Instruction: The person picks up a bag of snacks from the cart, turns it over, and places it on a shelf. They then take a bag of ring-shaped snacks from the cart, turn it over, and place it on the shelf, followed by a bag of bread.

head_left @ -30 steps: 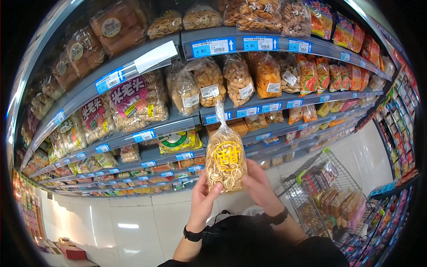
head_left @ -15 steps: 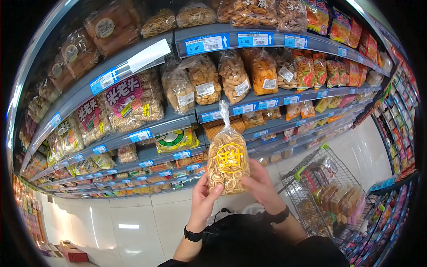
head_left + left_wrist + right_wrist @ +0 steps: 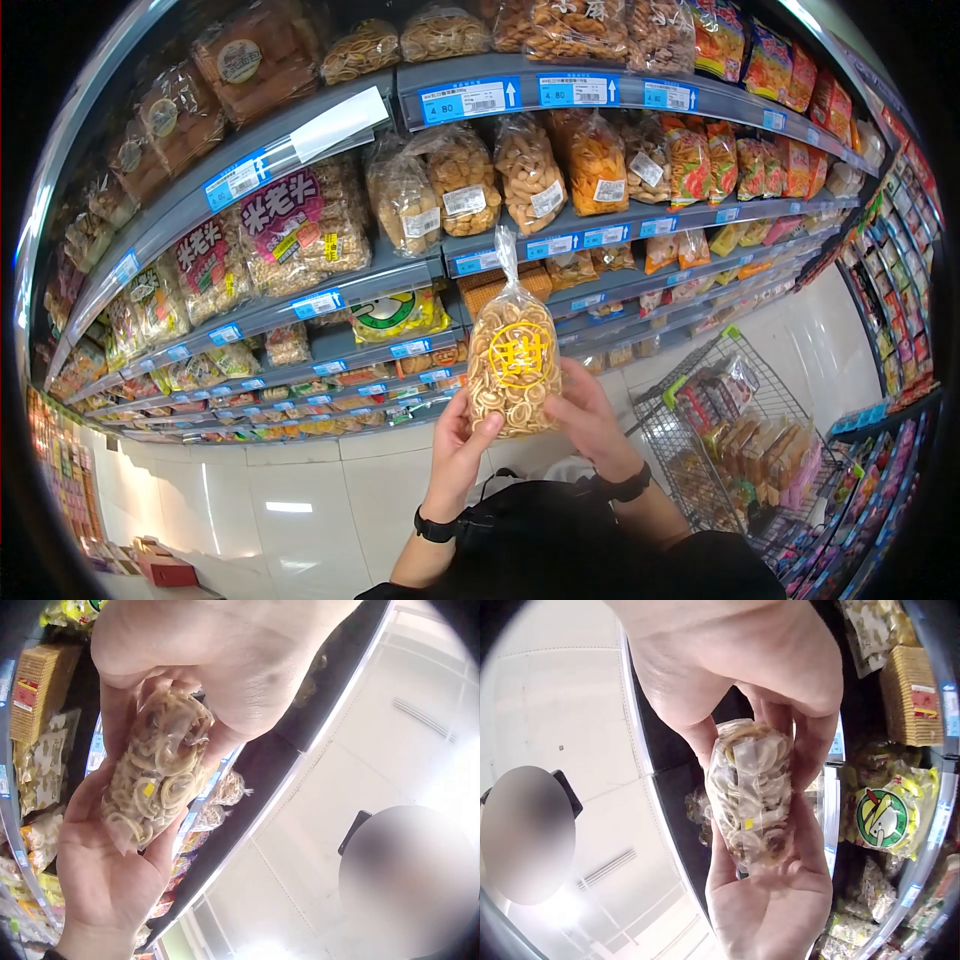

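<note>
A clear bag of ring-shaped snacks (image 3: 512,385), with a yellow round print on its front and a twisted top, stands upright in front of the shelves. My left hand (image 3: 462,445) grips its lower left side, thumb across the front. On the opposite side, my right hand (image 3: 592,425) holds the lower right edge between thumb and fingers. From below, the left wrist view shows the bag's base (image 3: 154,780) with a small yellow mark, flanked by both hands. The right wrist view has the same base (image 3: 750,802) between the palms.
Shelves of bagged snacks (image 3: 532,185) with blue price tags (image 3: 470,102) stretch across the front. A wire shopping cart (image 3: 690,455) holding packaged goods stands at the right. A red box (image 3: 165,568) sits on the tiled floor (image 3: 300,500) at the lower left.
The head view has shifted slightly, so the shelves sit a little lower and further left than a second ago. The bag's printed face has tilted a bit; both hands keep their hold.
</note>
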Demonstrator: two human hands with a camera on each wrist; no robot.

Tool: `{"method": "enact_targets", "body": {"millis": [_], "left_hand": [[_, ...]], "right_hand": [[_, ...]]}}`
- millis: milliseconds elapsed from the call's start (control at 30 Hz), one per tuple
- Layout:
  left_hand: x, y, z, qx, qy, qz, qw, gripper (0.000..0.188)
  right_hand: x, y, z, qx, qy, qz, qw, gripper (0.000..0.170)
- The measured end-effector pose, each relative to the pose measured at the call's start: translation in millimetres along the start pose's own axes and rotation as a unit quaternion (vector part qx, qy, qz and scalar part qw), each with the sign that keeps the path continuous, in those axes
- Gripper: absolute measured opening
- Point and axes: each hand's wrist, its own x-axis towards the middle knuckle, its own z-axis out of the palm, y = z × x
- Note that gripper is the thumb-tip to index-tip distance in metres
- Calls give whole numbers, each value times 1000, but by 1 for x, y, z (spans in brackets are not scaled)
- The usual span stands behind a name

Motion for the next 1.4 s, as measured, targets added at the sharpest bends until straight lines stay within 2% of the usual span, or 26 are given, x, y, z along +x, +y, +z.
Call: {"method": "enact_targets", "body": {"millis": [267, 333, 367, 433, 467, 533, 567, 633, 667, 733, 767, 800, 833, 900, 967, 1000, 1067, 1133, 1167, 1233, 1267, 1333, 1400], "left_hand": [[1, 1, 1, -6, 7, -2, 1000, 49], [1, -3, 4, 36, 62, 22, 997, 57], [1, -3, 4, 36, 63, 22, 997, 57], [2, -3, 1, 255, 99, 116, 955, 64], [3, -6, -4, 255, 98, 116, 955, 64], [5, -10, -12, 359, 70, 144, 920, 74], [5, -11, -12, 359, 70, 143, 920, 74], [6, -9, -7, 199, 85, 109, 970, 77], [5, -8, -8, 199, 84, 108, 970, 77], [2, -8, -10, -33, 57, 45, 997, 75], [1, -8, -11, -5, 28, 54, 998, 83], [-1, -9, -11, -5, 29, 54, 998, 83], [-5, -9, -12, -35, 28, 21, 999, 83], [-11, -7, -9, -119, 13, -25, 993, 83], [-11, -4, -6, -112, -13, -17, 993, 82], [-11, -4, -6, -105, -37, -8, 994, 81], [-11, -10, -14, -78, -28, -6, 997, 80], [-6, -11, -20, -49, -37, 0, 998, 74], [-5, -9, -17, -48, -38, 1, 998, 74], [-4, -5, -9, -42, 54, 13, 998, 62], [-2, -5, -9, -42, 53, 12, 998, 62], [0, -4, -11, -46, 67, -5, 997, 52], [0, -7, -11, -69, 79, -18, 994, 52]], "right_hand": [[4, 1, 1, 0, -4, 6, 1000, 58], [5, 3, 0, -16, 7, 1, 1000, 58], [5, 3, 2, -16, 7, 1, 1000, 58], [6, 2, 6, -66, 21, -24, 997, 58], [7, 6, 6, -66, 22, -24, 997, 58], [8, 15, 5, -96, -8, -83, 992, 59], [7, 13, 5, -96, -7, -83, 992, 59], [5, 5, 10, -85, -45, -76, 992, 53], [4, 5, 9, -84, -44, -76, 993, 53], [1, 5, 5, -176, -39, -82, 980, 43], [2, 7, 3, -176, -39, -82, 980, 43], [5, 10, 0, -188, -39, -124, 973, 39], [7, 12, -2, -200, -39, -167, 965, 36], [8, 11, -1, -189, -9, -145, 971, 37], [9, 8, 5, -179, 21, -124, 976, 37], [9, 4, 12, -204, 8, -150, 967, 38], [7, 9, 9, -228, -4, -174, 958, 39], [4, 29, -11, -158, 10, 5, 987, 43], [4, 32, -15, -158, 10, 4, 987, 43], [3, 31, -14, -141, 35, 32, 989, 44], [3, 28, -12, -141, 36, 32, 989, 44], [5, 15, 1, -132, 1, -39, 990, 44], [7, 14, 4, -121, 4, -50, 991, 44]]}}
